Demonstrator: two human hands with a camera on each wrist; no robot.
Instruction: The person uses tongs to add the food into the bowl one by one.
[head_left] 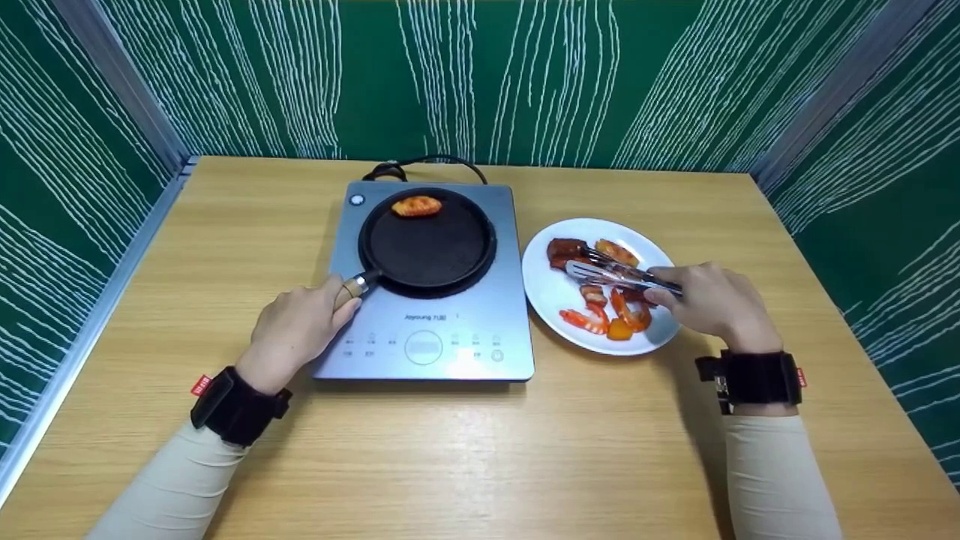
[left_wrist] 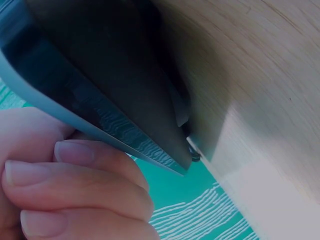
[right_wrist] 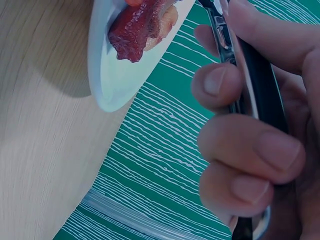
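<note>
My left hand (head_left: 292, 330) grips the wooden handle (head_left: 349, 291) of a small black frying pan (head_left: 431, 247), which sits on an induction cooker (head_left: 390, 307). Near the pan's far rim lies an orange-brown chicken wing (head_left: 417, 206). To the right, my right hand (head_left: 716, 304) holds metal tongs with dark grips (head_left: 622, 276), fingers curled round them in the right wrist view. The tips of the tongs reach over a white plate (head_left: 544, 304), overlapping a dark red-brown piece of meat (head_left: 564, 249). A second wing (head_left: 616, 252), shrimp (head_left: 587, 322) and a small orange-yellow piece (head_left: 619, 329) share that plate.
Everything stands on a light wooden table (head_left: 465, 450). A black cable (head_left: 442, 157) runs behind the cooker. Green panels with white lines (head_left: 480, 82) border the table at the back and sides. The plate stands close beside the cooker's right edge.
</note>
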